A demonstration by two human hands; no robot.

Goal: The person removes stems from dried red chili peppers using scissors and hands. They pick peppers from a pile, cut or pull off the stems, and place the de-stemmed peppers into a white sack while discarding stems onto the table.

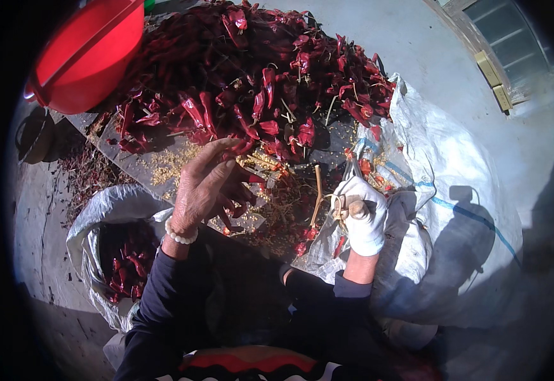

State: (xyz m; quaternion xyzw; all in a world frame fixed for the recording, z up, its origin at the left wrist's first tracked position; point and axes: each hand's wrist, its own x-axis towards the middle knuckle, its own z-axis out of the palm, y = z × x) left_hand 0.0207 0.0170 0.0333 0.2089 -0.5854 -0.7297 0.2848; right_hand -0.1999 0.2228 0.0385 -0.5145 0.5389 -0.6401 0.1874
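My left hand (204, 181), bare with a pale bead bracelet (180, 233) at the wrist, hovers at the near edge of a big heap of dried red chili peppers (226, 76). Its fingers are spread and partly in shadow; I see nothing gripped in them. My right hand (366, 219) wears a white glove and is closed around a tool with brown, loop-shaped handles (356, 207). The fist hides much of this tool. Just left of the glove stands a thin, pale brown forked stalk (319, 193); whether it touches the hand I cannot tell.
Yellow seeds (172, 162) and pepper scraps lie scattered between the hands and the heap. A white woven sack (473, 209) with a blue stripe spreads at the right. Another sack (86, 235), holding red peppers, stands open at the left. A red basin (93, 57) is at far left.
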